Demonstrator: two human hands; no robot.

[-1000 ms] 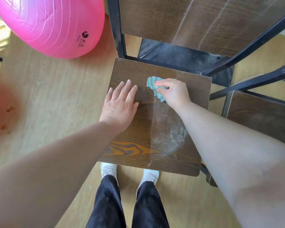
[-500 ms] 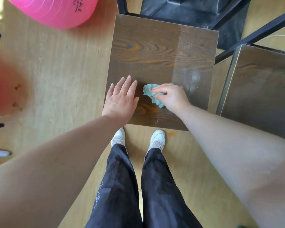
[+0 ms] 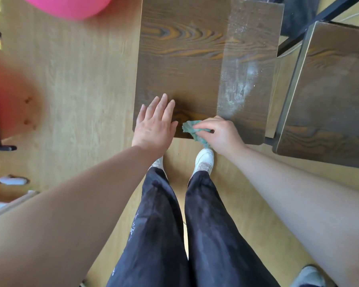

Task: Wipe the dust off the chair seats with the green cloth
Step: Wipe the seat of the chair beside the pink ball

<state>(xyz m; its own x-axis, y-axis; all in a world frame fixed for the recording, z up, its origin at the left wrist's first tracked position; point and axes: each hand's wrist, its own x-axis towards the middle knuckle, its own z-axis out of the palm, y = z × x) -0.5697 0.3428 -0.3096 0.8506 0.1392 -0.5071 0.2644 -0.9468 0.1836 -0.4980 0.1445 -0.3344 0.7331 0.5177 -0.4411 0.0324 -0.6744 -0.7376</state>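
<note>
Pulled nearward, green cloth [image 3: 192,129] lies diagonally over chair seat [image 3: 184,69] edge.

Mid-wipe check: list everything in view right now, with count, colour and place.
chair seat: 1, dark brown wood grain, top centre
dust: 1 pale strip, along that seat's right side
second chair seat: 1, dark brown, right edge
green cloth: 1, bunched at the first seat's near edge
exercise ball: 1, pink, top left
frame bar: 1, black, top right
floor: light wood, all around
shoes: 2, white, just below the seat's near edge
trousers: 1 pair, black, bottom centre
left hand: flat on the seat's near left corner
right hand: grips the green cloth
</note>
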